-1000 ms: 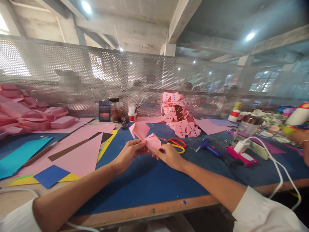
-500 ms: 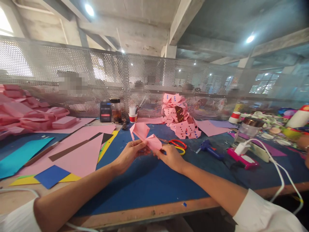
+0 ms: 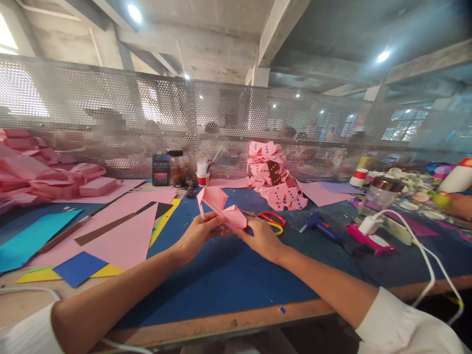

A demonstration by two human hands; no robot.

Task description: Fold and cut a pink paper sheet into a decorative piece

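Note:
Both my hands grip a folded piece of pink paper (image 3: 217, 199) above the blue table mat (image 3: 221, 280). My left hand (image 3: 204, 228) pinches its lower left part, while my right hand (image 3: 261, 238) closes on its right corner. Two flaps of the paper stand up and out, one at the upper left, one at the right. Some fingertips are hidden beneath the paper. Just beyond my right hand lie scissors (image 3: 275, 219) with red and yellow handles. Behind them rises a stack of folded pink pieces (image 3: 275, 177) with small coloured squares.
Pink sheets (image 3: 125, 236), a blue square (image 3: 79, 269) and a turquoise sheet (image 3: 33, 238) lie at left, before a pink paper pile (image 3: 47, 169). At right are a blue glue gun (image 3: 322, 228), a pink power strip (image 3: 372, 241), a lidded jar (image 3: 379, 194) and a person's arm (image 3: 459, 204).
The pink paper has shifted very slightly in my hands, which keep their grip. At far right, the other person's arm has moved.

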